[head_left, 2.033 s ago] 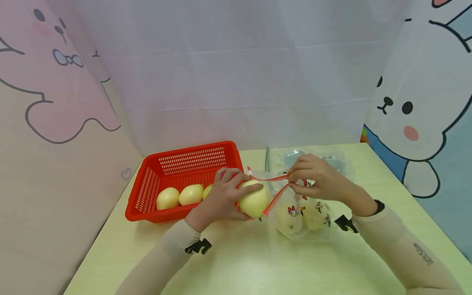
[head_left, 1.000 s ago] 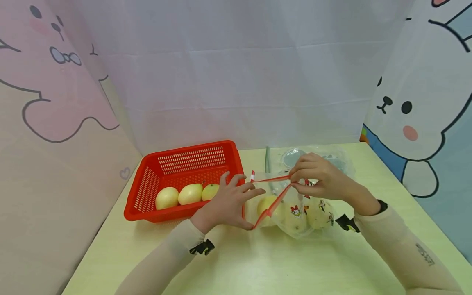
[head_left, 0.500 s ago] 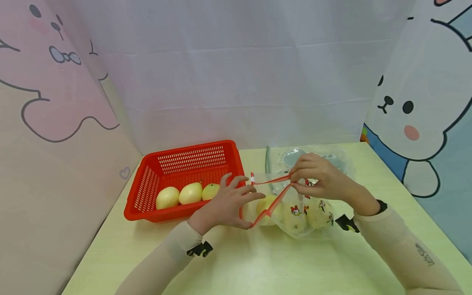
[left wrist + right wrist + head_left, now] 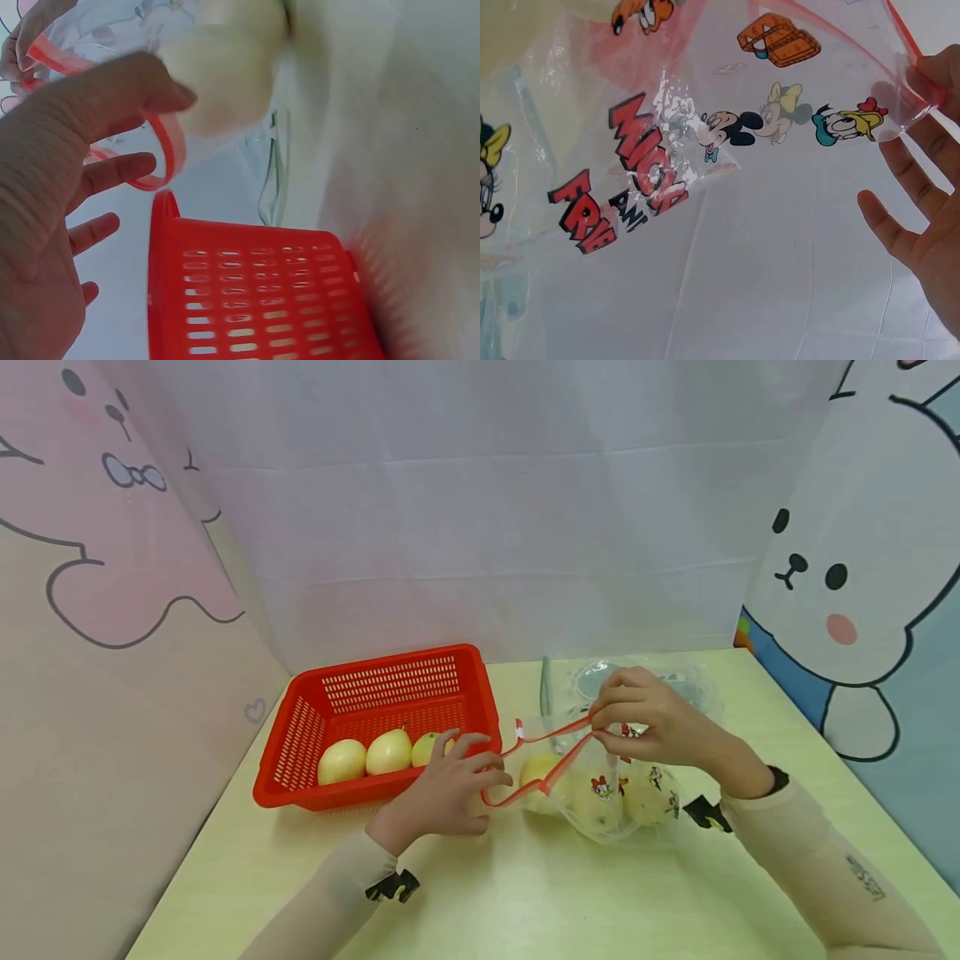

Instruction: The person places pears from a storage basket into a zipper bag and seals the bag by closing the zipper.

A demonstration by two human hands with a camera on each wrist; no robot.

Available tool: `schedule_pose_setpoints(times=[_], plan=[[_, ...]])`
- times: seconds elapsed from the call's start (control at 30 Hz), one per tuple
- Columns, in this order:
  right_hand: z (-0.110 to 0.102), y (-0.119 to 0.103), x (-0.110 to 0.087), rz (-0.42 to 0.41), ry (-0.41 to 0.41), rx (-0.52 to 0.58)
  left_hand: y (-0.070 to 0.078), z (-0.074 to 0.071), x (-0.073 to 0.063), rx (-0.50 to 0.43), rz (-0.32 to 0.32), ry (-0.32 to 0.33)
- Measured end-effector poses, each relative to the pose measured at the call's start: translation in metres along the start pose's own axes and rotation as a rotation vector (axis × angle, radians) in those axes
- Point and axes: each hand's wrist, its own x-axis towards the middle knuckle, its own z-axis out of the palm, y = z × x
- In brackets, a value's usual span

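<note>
Pale light-wood table (image 4: 480, 902) stands before a plain white cloth backdrop (image 4: 487, 527), with printed cartoon panels at either side. Three pale yellow fruits (image 4: 388, 752) are visible along the near side of a red perforated basket (image 4: 322, 798), partly screened by the left hand. To its right on the table rests a clear printed bag (image 4: 597, 806), its mouth edged in red, with at least three fruits inside. Right hand (image 4: 652, 718): pinching the red edging (image 4: 572, 755) and drawing it up to a peak. Left hand (image 4: 438, 797): released, fingers spread, just beside the bag mouth; contact with the edging cannot be confirmed. Orientation: mouth faces left, towards the basket; long axis runs roughly left to right, filled end on the right. Assessment: the step in hand appears to be bagging fruit; a next move would likely call for fetching another from the basket while the mouth stays held.
</note>
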Motion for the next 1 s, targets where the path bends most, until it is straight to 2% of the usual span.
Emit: schedule_pose_setpoints(times=[0.33, 0.77, 0.9, 1.0], plan=[[0.000, 0.002, 0.000, -0.045, 0.014, -0.070, -0.009, 0.013, -0.007, 0.037, 0.052, 0.122], [-0.003, 0.002, -0.001, -0.016, 0.014, -0.072, -0.011, 0.016, -0.009, 0.077, 0.066, 0.129], [-0.007, 0.001, -0.003, 0.020, 0.017, -0.073, -0.010, 0.016, -0.007, 0.103, 0.072, 0.160], [-0.012, 0.000, -0.004, 0.040, 0.028, -0.089, -0.009, 0.012, -0.005, 0.119, 0.084, 0.211]])
